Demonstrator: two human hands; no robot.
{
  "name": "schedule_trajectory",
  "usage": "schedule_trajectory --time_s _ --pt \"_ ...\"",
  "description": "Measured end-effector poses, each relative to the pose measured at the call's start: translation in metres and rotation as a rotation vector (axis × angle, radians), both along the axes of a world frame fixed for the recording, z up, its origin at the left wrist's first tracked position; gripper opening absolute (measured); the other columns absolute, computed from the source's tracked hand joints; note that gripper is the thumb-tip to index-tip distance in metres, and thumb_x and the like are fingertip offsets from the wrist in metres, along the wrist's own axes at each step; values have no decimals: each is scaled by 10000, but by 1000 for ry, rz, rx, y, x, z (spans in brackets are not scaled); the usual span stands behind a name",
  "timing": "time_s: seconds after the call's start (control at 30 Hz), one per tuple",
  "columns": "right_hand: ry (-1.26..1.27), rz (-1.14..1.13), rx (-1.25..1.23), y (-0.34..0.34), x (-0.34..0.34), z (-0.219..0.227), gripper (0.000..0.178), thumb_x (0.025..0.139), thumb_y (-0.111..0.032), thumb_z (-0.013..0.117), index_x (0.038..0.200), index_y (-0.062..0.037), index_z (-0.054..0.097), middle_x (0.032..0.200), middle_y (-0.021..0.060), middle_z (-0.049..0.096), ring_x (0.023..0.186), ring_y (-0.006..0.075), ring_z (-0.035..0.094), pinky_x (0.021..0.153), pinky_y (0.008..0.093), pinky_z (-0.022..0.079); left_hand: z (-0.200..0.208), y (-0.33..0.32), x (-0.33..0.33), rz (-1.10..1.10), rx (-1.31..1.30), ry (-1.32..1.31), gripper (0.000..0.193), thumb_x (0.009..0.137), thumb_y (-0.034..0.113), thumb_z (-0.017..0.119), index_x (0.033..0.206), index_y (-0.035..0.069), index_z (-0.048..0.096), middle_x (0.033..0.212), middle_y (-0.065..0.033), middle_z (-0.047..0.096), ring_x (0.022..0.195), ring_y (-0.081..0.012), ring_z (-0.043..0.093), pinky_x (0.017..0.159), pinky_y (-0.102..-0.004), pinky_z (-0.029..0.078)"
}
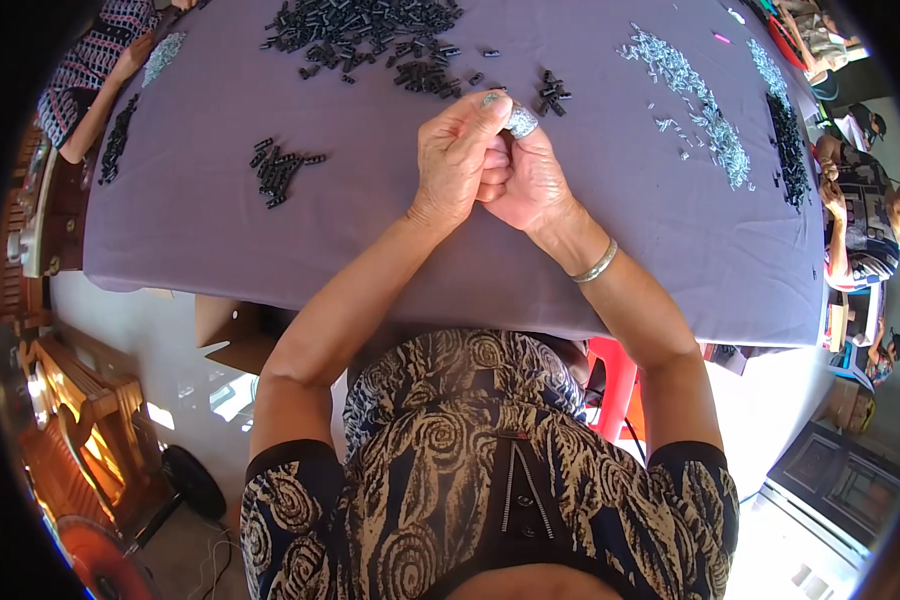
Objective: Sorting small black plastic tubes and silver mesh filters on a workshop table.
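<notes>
No readable text, labels, numbers or signs. Nothing legible on the cloth point(190, 230), black parts point(360, 25) toward its far edge, clear parts point(720, 137) on its right, shirt point(430, 450) at its near edge.

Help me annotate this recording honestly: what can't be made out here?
All in the head view:
Anything held between the left hand and right hand: hidden by the hands themselves.
Pale pieces at right: too small to tell their exact shape.
Black pile at top: far end cut off by the upper edge.
Co-worker at left: head cut off by the picture's rim.
</notes>
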State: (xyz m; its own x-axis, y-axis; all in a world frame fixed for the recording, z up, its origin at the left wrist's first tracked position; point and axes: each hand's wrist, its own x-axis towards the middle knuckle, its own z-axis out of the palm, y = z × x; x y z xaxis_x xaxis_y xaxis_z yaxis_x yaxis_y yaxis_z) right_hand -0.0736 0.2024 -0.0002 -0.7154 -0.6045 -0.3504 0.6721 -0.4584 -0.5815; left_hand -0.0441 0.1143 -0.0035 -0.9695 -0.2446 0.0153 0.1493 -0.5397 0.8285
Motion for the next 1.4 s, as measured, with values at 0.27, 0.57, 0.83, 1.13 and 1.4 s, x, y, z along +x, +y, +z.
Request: schedule_trajectory --time_s 0.27,0.57,0.83,1.13,1.4 --pt "107 159 -87 9 -3 -1 376 818 -513 515 725 -149 506 543 -90 267 434 50 201 379 207 168 -11 -15 2 15 -376 229 154 839 64 621 967 -22 619 1023 -32 497 842 -81 509 698 -189 439" --pt "784 191 437 -2 14 -8 353 889 -321 576 679 -63 456 570 -36 384 504 48 312 433 226 278 8 -87 36 265 -1213 180 175 782 -11 656 952 27 651 838 -48 571 741 -126 556 668 -239 454" --pt "1306 -272 901 7 -14 -7 137 762 -57 680 812 -25 556 735 99 592 625 174 573 577 305 474 9 -151 74 527 -1713 -76 150 741 108 682 882 61 661 860 -77 571 786 -268 584 678 -371 465" --pt "1548 -170 1120 0 -57 -3 182 723 -114 697 879 -72 613 841 59 598 849 252 533 754 352 461 14 -129 62 525 -1706 35 220 729 83 696 937 38 638 920 -100 558 823 -272 573 705 -363 475" --pt "1829 -147 1185 -39 -71 -18 182 717 -120 683 879 -122 600 859 12 560 883 242 510 788 390 417 0 -83 38 427 -1567 164 204 697 84 709 887 53 643 876 -87 549 805 -262 560 674 -356 459"
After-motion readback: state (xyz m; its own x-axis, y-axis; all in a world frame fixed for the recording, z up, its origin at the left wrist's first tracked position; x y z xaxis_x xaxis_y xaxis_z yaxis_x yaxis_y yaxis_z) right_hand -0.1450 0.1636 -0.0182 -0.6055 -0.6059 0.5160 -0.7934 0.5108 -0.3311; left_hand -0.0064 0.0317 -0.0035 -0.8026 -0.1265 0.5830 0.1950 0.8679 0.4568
